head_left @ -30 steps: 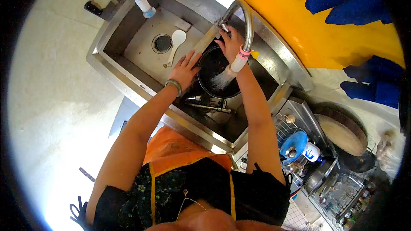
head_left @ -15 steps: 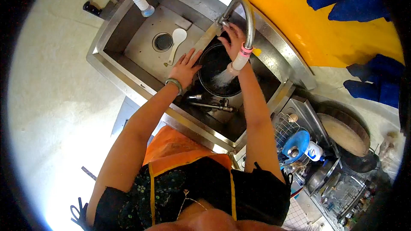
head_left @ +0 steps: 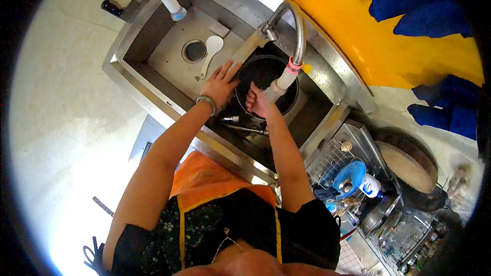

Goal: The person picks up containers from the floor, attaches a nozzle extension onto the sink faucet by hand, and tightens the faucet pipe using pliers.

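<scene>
A round black pot [head_left: 261, 66] sits in the right sink basin beneath a curved tap [head_left: 302, 30] with a white nozzle and pink band. My left hand [head_left: 221, 88], a bangle at its wrist, lies with fingers stretched out across the divider, beside the pot's left rim. Over the pot is my right hand [head_left: 260, 101], its fingers curled in and its thumb raised, with nothing visible in them. Water from the nozzle splashes at this hand and wrist. A white rice paddle [head_left: 213, 47] rests in the left basin near the drain [head_left: 194, 51].
A second tap [head_left: 174, 9] with a blue-tipped nozzle hangs over the left basin. Black-handled knives [head_left: 111, 7] stand by the sink's left corner. A metal fitting [head_left: 245, 129] lies below the pot. Right of the sink are a wire basket [head_left: 327, 159], a blue lid [head_left: 350, 179] and a white bottle [head_left: 370, 186].
My right hand has come down from the tap's base to under the nozzle, its fingers curling. Water that fell into the pot now strikes that hand. My left hand has stayed in place.
</scene>
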Demonstrator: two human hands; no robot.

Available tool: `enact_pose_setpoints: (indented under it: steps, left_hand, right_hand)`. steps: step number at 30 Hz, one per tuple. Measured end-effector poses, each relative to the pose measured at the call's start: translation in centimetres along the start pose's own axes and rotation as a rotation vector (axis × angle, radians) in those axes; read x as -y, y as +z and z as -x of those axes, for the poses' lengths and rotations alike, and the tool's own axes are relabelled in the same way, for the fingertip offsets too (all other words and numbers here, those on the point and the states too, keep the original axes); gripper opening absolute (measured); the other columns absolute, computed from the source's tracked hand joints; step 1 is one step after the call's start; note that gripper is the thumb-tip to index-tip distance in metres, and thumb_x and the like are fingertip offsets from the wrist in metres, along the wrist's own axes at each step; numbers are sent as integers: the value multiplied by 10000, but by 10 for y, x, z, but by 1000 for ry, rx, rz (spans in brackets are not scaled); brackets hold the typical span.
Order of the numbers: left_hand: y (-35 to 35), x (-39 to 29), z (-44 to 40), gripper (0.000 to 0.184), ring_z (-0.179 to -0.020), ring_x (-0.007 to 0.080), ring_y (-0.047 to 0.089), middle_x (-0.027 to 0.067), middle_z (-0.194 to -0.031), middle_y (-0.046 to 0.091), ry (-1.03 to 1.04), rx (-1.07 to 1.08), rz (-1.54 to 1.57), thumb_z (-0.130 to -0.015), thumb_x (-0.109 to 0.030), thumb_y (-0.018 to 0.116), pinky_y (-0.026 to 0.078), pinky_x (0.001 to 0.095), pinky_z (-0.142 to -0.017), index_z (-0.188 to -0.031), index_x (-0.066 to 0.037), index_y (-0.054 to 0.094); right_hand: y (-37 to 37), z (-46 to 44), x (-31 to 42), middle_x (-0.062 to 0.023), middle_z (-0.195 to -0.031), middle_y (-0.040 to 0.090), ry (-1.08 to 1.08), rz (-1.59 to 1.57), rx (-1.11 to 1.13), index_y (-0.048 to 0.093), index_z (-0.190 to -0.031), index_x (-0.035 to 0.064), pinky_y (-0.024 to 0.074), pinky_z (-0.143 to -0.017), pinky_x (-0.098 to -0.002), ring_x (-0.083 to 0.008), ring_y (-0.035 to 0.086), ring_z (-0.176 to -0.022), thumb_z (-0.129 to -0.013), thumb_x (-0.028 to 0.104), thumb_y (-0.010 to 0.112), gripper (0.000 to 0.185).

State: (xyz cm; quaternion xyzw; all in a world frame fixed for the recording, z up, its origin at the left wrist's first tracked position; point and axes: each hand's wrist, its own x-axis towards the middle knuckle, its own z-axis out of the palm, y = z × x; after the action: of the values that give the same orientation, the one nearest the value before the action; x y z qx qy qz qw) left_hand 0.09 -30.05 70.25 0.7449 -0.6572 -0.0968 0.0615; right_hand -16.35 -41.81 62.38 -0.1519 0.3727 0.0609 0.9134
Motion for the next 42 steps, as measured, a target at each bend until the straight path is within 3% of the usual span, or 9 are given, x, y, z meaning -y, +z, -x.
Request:
enact_pose_setpoints:
  steps: [2, 7, 10, 17, 21, 29, 38, 41, 42]
  left_hand:
    - [2, 1, 1, 279, -1387, 263, 152, 28, -1501, 190, 6, -1, 7, -795, -157, 539, 254, 405, -1100, -1052, -160, 647]
    - [-6, -2, 2, 276, -1384, 264, 159, 30, -1498, 197, -1, 2, 33, -797, -149, 534, 263, 406, -1098, -1049, -148, 647]
    - [-6, -3, 2, 276, -1384, 263, 160, 30, -1497, 199, -5, -14, 37, -795, -150, 535, 264, 406, -1097, -1046, -147, 649]
    - [3, 2, 2, 261, -1381, 263, 173, 32, -1497, 198, 19, -53, 70, -783, -142, 550, 278, 407, -1088, -1018, -140, 663]
    - [4, 3, 0, 283, -1371, 268, 197, 29, -1495, 204, 9, -42, 56, -820, -167, 537, 291, 409, -1080, -1087, -136, 626]
    - [5, 2, 0, 478, -1288, 310, 345, 20, -1469, 261, -24, -119, -28, -895, -266, 501, 363, 391, -1032, -1347, -151, 400]
    - [3, 2, 0, 297, -1389, 263, 139, 36, -1512, 152, 3, -26, 63, -787, -115, 568, 270, 406, -1093, -1067, -159, 658]
    - [9, 3, 0, 274, -1388, 257, 141, 29, -1512, 152, -9, -113, 109, -809, -127, 554, 273, 404, -1089, -1058, -159, 662]
    - [8, 2, 1, 265, -1388, 254, 142, 25, -1512, 153, -32, -103, 121, -818, -133, 547, 274, 402, -1088, -1055, -159, 663]
  right_hand:
    - [15, 11, 21, -21, -630, 484, 3, 147, -197, 481, -696, 117, 414, -568, -341, -208, 497, -599, -823, 390, 663, 352]
    - [32, 12, 78, -126, -1010, 547, -1524, 1389, -729, 531, -1047, 49, 434, -843, -375, -284, 537, -925, -764, 238, 722, 390]
    - [78, 28, 114, -164, -1105, 531, -1645, 1696, -790, 525, -1099, 33, 429, -874, -393, -305, 521, -1001, -723, 247, 745, 486]
    - [86, 21, 137, -149, -1122, 535, -1273, 1974, -851, 524, -1100, 52, 440, -843, -429, -338, 525, -1007, -683, 276, 762, 531]
    - [81, 12, 140, -168, -942, 601, -1466, 1680, -830, 589, -988, 19, 478, -728, -401, -316, 591, -827, -796, 267, 683, 328]
    - [71, -3, 146, -138, -709, 620, -1035, 1089, -766, 599, -914, -45, 466, -573, -316, -194, 614, -600, -928, 371, 493, 429]
    - [61, 8, 127, -71, -950, 620, -1107, 943, -535, 529, -1154, -10, 489, -598, -242, -152, 618, -779, -904, 386, 547, 468]
    - [22, 18, 112, -84, -915, 644, -732, 467, -207, 561, -1129, 14, 501, -617, -275, -181, 629, -770, -897, 375, 554, 429]
    - [31, 27, 100, -92, -893, 647, -620, 1041, -286, 573, -1113, 27, 503, -623, -289, -196, 631, -763, -897, 366, 552, 403]
